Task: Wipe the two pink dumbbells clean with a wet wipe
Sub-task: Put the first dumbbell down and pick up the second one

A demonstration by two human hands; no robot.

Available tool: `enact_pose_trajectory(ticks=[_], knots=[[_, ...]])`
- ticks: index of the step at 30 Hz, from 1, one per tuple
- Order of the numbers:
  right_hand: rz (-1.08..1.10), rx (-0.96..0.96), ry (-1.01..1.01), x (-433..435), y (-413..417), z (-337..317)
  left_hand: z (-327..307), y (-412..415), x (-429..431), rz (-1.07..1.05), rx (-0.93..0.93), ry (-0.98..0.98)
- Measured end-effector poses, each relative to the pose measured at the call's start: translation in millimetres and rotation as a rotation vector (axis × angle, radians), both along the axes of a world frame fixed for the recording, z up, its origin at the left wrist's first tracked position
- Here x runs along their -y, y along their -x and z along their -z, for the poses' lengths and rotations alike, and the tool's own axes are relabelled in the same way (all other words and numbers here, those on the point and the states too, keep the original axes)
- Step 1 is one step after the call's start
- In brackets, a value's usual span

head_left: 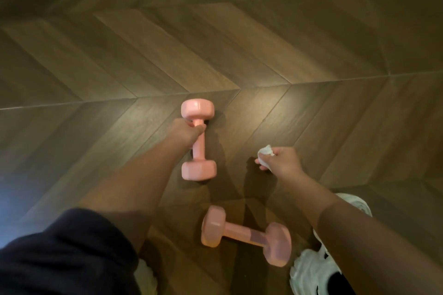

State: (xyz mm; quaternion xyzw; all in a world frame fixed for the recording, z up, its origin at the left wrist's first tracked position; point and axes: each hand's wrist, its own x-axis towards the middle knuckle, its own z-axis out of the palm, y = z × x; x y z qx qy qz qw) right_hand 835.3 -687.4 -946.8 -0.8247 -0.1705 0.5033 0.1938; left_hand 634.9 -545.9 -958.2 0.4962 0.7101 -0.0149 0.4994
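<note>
Left hand (189, 133) grips the far pink dumbbell (198, 146) by its handle; right hand (281, 161) clutches a crumpled wet wipe (265, 153).
Near pink dumbbell (239, 232) lies on the floor (311, 43); next, probably, the wipe must come onto the held one.

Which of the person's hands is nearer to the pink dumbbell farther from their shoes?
Left. The left hand grips the handle of the far dumbbell; the right hand is off to its right, apart, holding the wet wipe.
</note>
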Motion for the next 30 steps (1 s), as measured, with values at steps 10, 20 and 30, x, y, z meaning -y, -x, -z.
enact_pose_trajectory(ticks=[10, 20, 30], knots=[[-0.074, 0.021, 0.019, 9, 5, 7, 13, -8, -1, 0.046, -0.034, 0.001], [-0.121, 0.073, 0.04, 26, -1, 0, -12, -13, 26, 0.062, -0.115, 0.029], [-0.525, 0.22, 0.138, 66, -3, -54, -82, -7, 200, -0.149, -0.011, 0.124]])
